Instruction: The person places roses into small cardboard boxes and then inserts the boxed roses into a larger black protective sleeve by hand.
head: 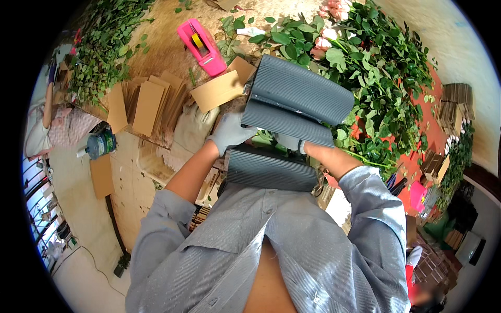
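A black ribbed stand, perhaps rubber-covered, is before me, with two upper panels [299, 90] and a lower panel [272, 170] near my waist. My left hand [231, 132], in a pale grey glove, is at the left end of the gap between the panels, thumb pointing inward. My right hand [289, 141], gloved too, reaches into that gap from the right, partly hidden by the upper panel. Green leaves [265, 137] show between the hands; whether either hand grips them I cannot tell. Pink roses [321, 45] with leafy stems lie beyond the stand.
A pink tape dispenser [202, 49] and cardboard sheets [150, 103] are at the upper left. Leafy stems [375, 78] are heaped at the right, more greenery [98, 58] at the far left. Another person's arm [48, 101] shows at the left edge. Cardboard stacks [450, 113] stand far right.
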`<state>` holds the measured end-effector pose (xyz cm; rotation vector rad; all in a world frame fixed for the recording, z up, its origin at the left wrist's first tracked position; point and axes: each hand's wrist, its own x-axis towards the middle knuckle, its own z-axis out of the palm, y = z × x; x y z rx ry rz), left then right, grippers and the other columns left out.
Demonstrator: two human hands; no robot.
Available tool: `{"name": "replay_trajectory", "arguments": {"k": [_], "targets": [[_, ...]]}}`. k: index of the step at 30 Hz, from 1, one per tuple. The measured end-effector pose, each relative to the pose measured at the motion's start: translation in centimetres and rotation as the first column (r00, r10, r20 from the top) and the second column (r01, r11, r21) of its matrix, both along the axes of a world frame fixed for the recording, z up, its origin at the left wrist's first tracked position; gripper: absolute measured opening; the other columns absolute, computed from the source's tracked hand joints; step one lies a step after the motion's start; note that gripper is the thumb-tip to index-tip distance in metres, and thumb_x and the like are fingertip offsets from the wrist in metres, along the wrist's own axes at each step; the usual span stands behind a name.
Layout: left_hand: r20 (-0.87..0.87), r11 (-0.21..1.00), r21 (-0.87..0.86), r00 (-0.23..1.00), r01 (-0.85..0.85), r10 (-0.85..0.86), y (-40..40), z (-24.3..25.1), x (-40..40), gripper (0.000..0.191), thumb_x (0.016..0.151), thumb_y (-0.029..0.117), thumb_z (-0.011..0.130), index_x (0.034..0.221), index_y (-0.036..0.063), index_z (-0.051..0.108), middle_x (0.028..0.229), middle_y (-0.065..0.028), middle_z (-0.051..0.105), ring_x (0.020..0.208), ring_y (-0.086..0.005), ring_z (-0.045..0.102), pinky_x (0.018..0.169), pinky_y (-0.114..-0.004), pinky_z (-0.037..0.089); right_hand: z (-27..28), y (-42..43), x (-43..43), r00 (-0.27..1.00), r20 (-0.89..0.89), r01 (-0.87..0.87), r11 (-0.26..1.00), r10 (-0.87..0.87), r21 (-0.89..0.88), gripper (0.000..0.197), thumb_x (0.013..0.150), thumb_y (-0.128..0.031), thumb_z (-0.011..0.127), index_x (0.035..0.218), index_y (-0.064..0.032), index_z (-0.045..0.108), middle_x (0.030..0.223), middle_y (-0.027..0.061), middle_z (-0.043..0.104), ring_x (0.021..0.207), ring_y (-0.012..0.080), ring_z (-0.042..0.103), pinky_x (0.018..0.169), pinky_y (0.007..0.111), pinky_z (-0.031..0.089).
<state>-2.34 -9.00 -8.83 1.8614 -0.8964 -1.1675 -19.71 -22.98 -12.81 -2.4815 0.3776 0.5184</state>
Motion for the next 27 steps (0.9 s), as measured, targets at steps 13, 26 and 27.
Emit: {"name": "replay_trajectory", "arguments": {"k": [13, 26, 27], "targets": [[0.156, 0.995, 0.092, 0.986, 0.044, -0.058, 0.7, -2.5, 0.5, 0.044, 0.081, 0.029, 0.082, 0.117, 0.0057, 0.072, 0.098, -0.0162, 0.076, 0.092, -0.0319, 0.074, 0.085, -0.04, 0.056, -1.7, 0.1, -0.4, 0.982, 0.189, 0.023, 1.0, -0.022, -0.003, 0.021, 0.097, -0.016, 0.056, 0.096, -0.0022, 0.071, 0.084, 0.0128, 0.072, 0.069, 0.0267, 0.066, 0.066, 0.042, 0.053], [0.584, 0.954, 0.072, 0.762, 0.292, -0.278, 0.9, -1.3, 1.9, 0.025, 0.091, 0.032, 0.07, 0.092, 0.0069, 0.07, 0.091, -0.0177, 0.071, 0.09, -0.0382, 0.07, 0.078, -0.049, 0.053, -0.4, -1.1, 0.4, 0.989, -0.066, -0.137, 0.989, 0.133, -0.059, 0.028, 0.102, -0.019, 0.045, 0.105, -0.003, 0.068, 0.1, 0.0142, 0.07, 0.089, 0.0249, 0.065, 0.08, 0.038, 0.051], [0.604, 0.948, 0.08, 0.741, 0.309, -0.293, 1.0, -1.0, 2.0, 0.025, 0.091, 0.032, 0.069, 0.091, 0.0067, 0.069, 0.09, -0.0174, 0.071, 0.089, -0.0379, 0.07, 0.078, -0.05, 0.053, -0.1, -1.1, 0.7, 0.984, -0.123, -0.132, 0.99, 0.125, -0.047, 0.03, 0.103, -0.02, 0.043, 0.106, -0.0031, 0.068, 0.103, 0.0144, 0.069, 0.093, 0.0247, 0.065, 0.082, 0.038, 0.051]]}}
